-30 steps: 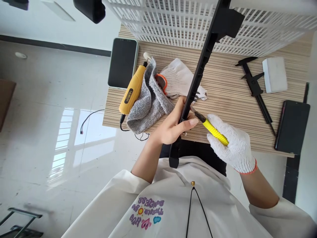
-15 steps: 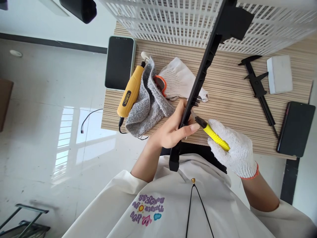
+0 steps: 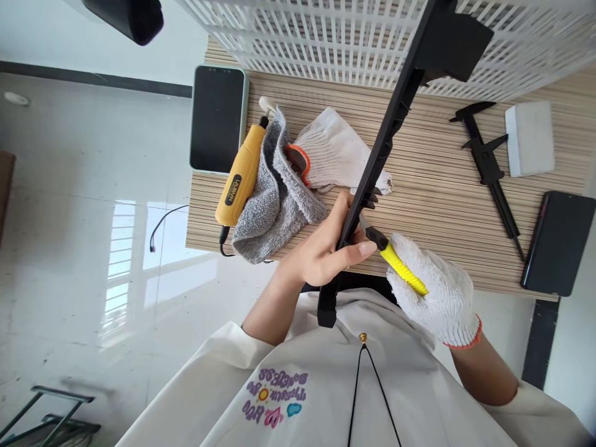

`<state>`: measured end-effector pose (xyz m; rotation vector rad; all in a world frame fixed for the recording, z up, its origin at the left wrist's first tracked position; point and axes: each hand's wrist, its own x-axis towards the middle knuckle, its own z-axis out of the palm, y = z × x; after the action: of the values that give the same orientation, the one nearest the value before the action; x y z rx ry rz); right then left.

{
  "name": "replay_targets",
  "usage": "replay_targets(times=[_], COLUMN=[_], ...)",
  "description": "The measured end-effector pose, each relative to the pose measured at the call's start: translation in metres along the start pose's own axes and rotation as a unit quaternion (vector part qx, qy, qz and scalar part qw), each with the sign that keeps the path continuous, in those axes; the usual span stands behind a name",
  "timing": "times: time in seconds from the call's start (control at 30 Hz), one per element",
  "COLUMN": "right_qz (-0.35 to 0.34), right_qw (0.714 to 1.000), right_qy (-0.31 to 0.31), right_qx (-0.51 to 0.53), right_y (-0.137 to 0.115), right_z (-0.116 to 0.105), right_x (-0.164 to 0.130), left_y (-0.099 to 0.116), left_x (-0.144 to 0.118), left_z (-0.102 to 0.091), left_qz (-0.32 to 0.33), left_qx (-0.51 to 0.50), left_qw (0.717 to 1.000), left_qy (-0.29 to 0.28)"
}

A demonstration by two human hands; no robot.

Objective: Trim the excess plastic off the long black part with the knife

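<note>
While the long black plastic bar (image 3: 386, 143) slants from the person's chest up over the table (image 3: 433, 198) toward the white slatted crate (image 3: 326, 37), the bare left hand (image 3: 326, 248) wraps it low down, fingers curled round the far side and the thumb laid along the near edge. Its lower end hangs off the table's near edge, just in front of the cream sweatshirt (image 3: 326, 391); its upper end carries a wider black block against the crate. The right hand (image 3: 437, 292), in a white knit glove with an orange cuff, is closed round the yellow handle of a utility knife (image 3: 395, 261), whose black nose and short blade touch the bar's right edge just beside the left thumb.

Behind the left hand lie a grey towel (image 3: 279, 205) and a second white glove (image 3: 335, 152), touching each other. A yellow rotary tool (image 3: 238, 180) rests against the towel's left side, its cord trailing off the table. A phone with a dark screen (image 3: 216, 118) lies at the table's left corner, partly overhanging it. Right of the bar lie a black caliper (image 3: 488, 164), a white block (image 3: 529, 138) just beside it, and another dark phone (image 3: 559, 242) at the right edge.
</note>
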<state>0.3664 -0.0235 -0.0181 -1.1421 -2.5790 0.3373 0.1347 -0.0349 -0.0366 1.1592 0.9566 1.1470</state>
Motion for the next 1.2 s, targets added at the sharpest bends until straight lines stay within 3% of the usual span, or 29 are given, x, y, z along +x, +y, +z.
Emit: replay_targets(times=[0.2, 0.43, 0.57, 0.87, 1.07, 1.2], right_qz=[0.016, 0.049, 0.066, 0.122, 0.08, 0.089], right_qw=[0.999, 0.992, 0.99, 0.983, 0.984, 0.976], right_qy=[0.014, 0.012, 0.009, 0.0, 0.092, 0.16], right_qx=[0.033, 0.119, 0.127, 0.137, 0.127, 0.116], right_y=[-0.006, -0.01, -0.02, -0.036, -0.017, 0.005], right_z=[-0.001, -0.009, -0.021, -0.032, -0.016, -0.001], right_x=[0.0, 0.002, 0.0, -0.002, -0.008, -0.008], left_y=[-0.003, -0.004, -0.002, 0.005, 0.002, 0.003], left_x=[0.003, 0.002, 0.0, -0.001, -0.001, 0.0], left_z=[-0.006, -0.009, -0.011, -0.006, -0.002, -0.001], left_qz=[0.023, 0.024, -0.006, -0.063, -0.086, -0.079], left_qx=[0.023, 0.085, 0.113, 0.113, 0.123, 0.129], left_qw=[0.999, 0.996, 0.992, 0.991, 0.988, 0.988], left_qy=[-0.032, -0.029, -0.052, -0.016, 0.023, 0.035])
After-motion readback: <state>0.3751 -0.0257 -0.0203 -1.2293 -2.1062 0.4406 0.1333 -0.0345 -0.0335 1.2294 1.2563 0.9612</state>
